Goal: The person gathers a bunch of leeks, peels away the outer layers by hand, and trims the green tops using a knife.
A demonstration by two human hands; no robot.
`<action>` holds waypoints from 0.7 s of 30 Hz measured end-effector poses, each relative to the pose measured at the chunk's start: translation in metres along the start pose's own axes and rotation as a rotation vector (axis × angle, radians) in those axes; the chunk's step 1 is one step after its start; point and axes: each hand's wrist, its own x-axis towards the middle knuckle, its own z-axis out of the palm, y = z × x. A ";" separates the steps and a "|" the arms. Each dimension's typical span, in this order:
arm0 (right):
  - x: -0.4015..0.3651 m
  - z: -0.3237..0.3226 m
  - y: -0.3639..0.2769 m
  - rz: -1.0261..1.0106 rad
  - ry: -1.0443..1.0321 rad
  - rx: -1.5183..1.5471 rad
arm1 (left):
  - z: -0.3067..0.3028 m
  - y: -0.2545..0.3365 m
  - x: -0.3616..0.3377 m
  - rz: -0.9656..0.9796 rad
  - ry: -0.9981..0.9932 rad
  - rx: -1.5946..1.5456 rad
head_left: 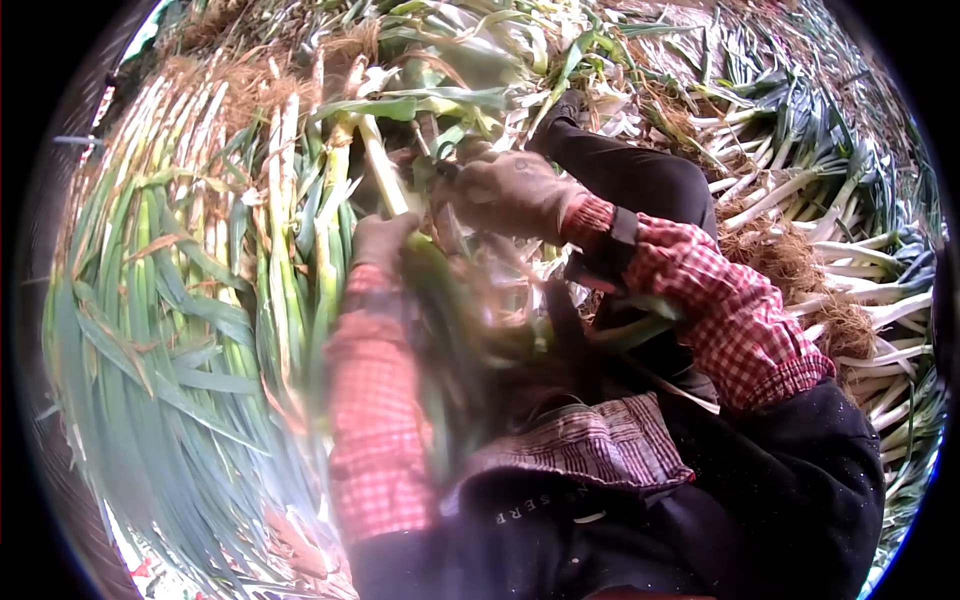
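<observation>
My left hand (383, 242), in a dusty glove and a red checked sleeve cover, is closed around a large green onion (384, 170). Its pale stem rises above the fist, while the green leaves hang down below in a blur. Just to the right, my gloved right hand (515, 192) is curled into a fist close to the stem. Dark, blurred strands show by its fingers, and I cannot make out what it grips. Loose stripped leaves (440, 105) lie beyond both hands.
A thick row of untrimmed green onions (150, 270) lies at left, roots away from me. Cleaned white-stemmed onions (860, 250) are piled at right, with brown roots (775, 260) toward me. My bent leg (640, 170) in dark trousers lies between. Peeled scraps cover the ground ahead.
</observation>
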 end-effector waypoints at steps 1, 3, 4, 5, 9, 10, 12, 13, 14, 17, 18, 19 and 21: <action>-0.003 -0.006 -0.007 -0.053 -0.071 -0.012 | -0.007 0.008 -0.007 -0.054 -0.112 -0.163; -0.018 -0.003 -0.026 -0.091 -0.106 -0.029 | 0.001 0.008 -0.010 0.087 -0.124 -0.320; -0.022 0.004 -0.039 -0.106 -0.079 -0.154 | 0.001 0.014 -0.017 0.121 -0.123 -0.302; -0.025 0.012 -0.041 -0.139 0.047 -0.037 | 0.001 0.018 -0.026 0.125 -0.095 -0.280; -0.018 0.016 -0.036 0.074 -0.243 0.363 | -0.009 0.049 -0.070 0.163 -0.016 -0.159; -0.020 0.018 -0.032 0.047 -0.302 0.505 | -0.011 0.049 -0.073 0.172 -0.009 -0.117; -0.023 0.021 -0.020 -0.006 -0.415 0.790 | -0.012 0.049 -0.074 0.199 0.022 -0.084; -0.014 0.043 0.008 -0.786 -0.055 0.345 | -0.011 0.049 -0.075 0.224 0.029 -0.110; -0.015 0.052 0.020 -0.699 -0.155 0.478 | -0.009 0.049 -0.076 0.248 0.035 -0.135; -0.025 0.064 0.020 -0.486 -0.122 0.783 | -0.004 0.051 -0.079 0.348 0.147 -0.063; -0.032 0.057 0.012 -0.293 -0.215 0.914 | -0.001 0.055 -0.086 0.338 0.153 -0.075; -0.037 0.054 0.006 -0.094 -0.306 1.035 | 0.001 0.061 -0.095 0.329 0.158 -0.088; -0.040 0.053 0.002 -0.205 -0.296 1.127 | 0.002 0.061 -0.097 0.330 0.169 -0.154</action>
